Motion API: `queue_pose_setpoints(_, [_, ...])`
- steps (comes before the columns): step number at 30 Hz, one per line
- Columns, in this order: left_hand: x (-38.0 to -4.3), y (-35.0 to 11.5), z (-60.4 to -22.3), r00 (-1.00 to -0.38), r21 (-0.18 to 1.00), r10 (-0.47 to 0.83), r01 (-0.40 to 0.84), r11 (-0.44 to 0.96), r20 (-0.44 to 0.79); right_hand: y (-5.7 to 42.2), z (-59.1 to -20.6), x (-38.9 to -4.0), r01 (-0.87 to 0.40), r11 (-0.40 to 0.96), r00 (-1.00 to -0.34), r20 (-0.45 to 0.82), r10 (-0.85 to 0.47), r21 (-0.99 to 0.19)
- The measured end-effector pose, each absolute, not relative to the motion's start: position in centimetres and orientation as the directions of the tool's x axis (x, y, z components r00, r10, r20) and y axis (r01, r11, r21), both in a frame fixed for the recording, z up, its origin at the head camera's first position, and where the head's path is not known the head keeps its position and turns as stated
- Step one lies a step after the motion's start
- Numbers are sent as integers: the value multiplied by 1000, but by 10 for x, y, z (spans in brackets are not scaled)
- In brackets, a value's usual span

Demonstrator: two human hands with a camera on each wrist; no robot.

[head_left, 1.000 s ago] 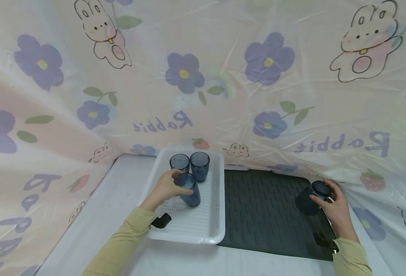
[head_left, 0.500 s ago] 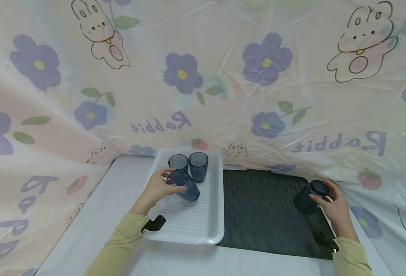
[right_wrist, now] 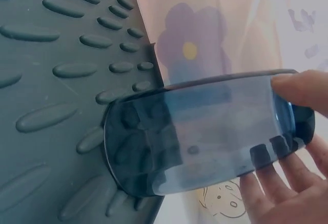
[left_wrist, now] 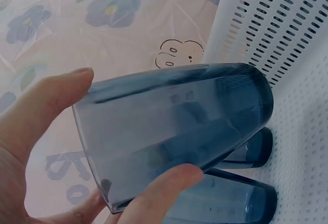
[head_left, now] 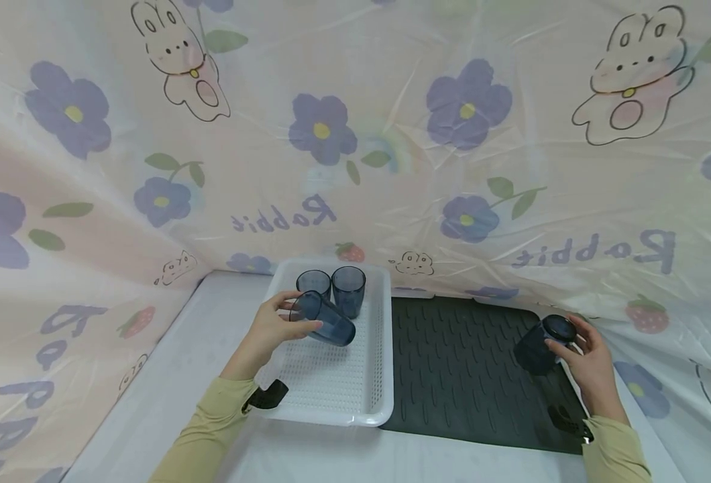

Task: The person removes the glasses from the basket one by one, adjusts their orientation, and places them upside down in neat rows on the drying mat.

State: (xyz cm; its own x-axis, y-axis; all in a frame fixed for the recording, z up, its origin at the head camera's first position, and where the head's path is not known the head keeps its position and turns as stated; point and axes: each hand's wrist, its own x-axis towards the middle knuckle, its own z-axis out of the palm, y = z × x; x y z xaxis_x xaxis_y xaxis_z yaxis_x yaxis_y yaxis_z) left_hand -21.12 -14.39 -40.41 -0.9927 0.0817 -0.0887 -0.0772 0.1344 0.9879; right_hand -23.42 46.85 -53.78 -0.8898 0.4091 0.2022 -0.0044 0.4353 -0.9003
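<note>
the person works over a white table (head_left: 307,459), and taking twelve o'clock as straight ahead of them, a white perforated basket (head_left: 331,399) sits at twelve, with a dark ridged mat (head_left: 452,376) just beside it towards three.

the left hand (head_left: 265,337) has thumb and fingers clamped on the rim end of a blue glass (head_left: 329,323), which it holds above the basket, tipped well over, mouth towards ten o'clock and base towards four. two more glasses stand upright at the basket's twelve o'clock end: a left-hand glass (head_left: 314,279), partly hidden behind the held one, and a right-hand glass (head_left: 349,290) just beside it. i can't tell whether those two touch.

over at two o'clock, the right hand (head_left: 592,369) grips a darker-looking glass (head_left: 529,350) by its thick base, thumb on one side and fingers on the other. that one leans over the mat's three o'clock end, base towards two and mouth towards eight; whether its rim meets the mat i can't make out.

a black band (head_left: 269,394) shows on the left wrist below a yellow-green sleeve (head_left: 213,422). behind everything, from nine round to three, hangs a pale curtain (head_left: 386,201) printed with rabbits and purple flowers.
</note>
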Motion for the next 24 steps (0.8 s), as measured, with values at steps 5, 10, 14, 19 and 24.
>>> queue_pose_setpoints(5, [-212,-144,-404,-992,994,84,-92,53,-96,453,-517,-221,10,417,-892,181,415,-909])
queue_pose_setpoints(10, [-213,-142,-404,-990,995,105,-99,-32,-95,458,-523,-226,38,432,-880,174,441,-901])
queue_pose_setpoints(14, [-213,-139,-404,-990,990,109,-101,-96,-91,469,-538,-233,26,436,-875,190,445,-899])
queue_pose_setpoints(19, [-214,-136,-402,-991,977,94,-109,-182,-93,464,-531,-228,14,448,-881,201,429,-894])
queue_pose_setpoints(24, [-215,-133,-397,-991,960,77,-124,-252,-108,460,-525,-226,17,440,-885,192,425,-898])
